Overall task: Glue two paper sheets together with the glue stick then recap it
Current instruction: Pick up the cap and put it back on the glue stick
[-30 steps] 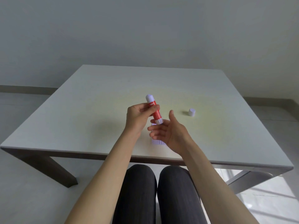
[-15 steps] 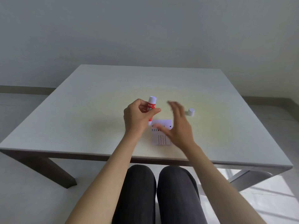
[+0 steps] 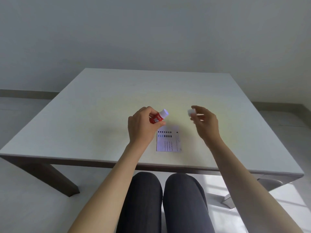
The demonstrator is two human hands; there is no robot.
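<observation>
My left hand (image 3: 142,126) grips a red glue stick (image 3: 159,117), tilted so its white uncapped end points up and to the right. A small white cap (image 3: 191,112) is pinched in the fingertips of my right hand (image 3: 204,123), held above the table to the right of the stick, a hand's width apart from it. A small printed paper (image 3: 169,140) with black marks lies flat on the white table (image 3: 84,125), just below and between both hands. I cannot tell whether it is one sheet or two stacked.
The table's near edge (image 3: 151,163) runs just in front of my knees (image 3: 161,199). A dark table leg (image 3: 55,179) stands at the lower left. Grey wall lies behind the table's far edge.
My right hand left the paper, reached right and picked the cap off the table. My left hand tilted the glue stick so its tip points right. The paper now lies uncovered.
</observation>
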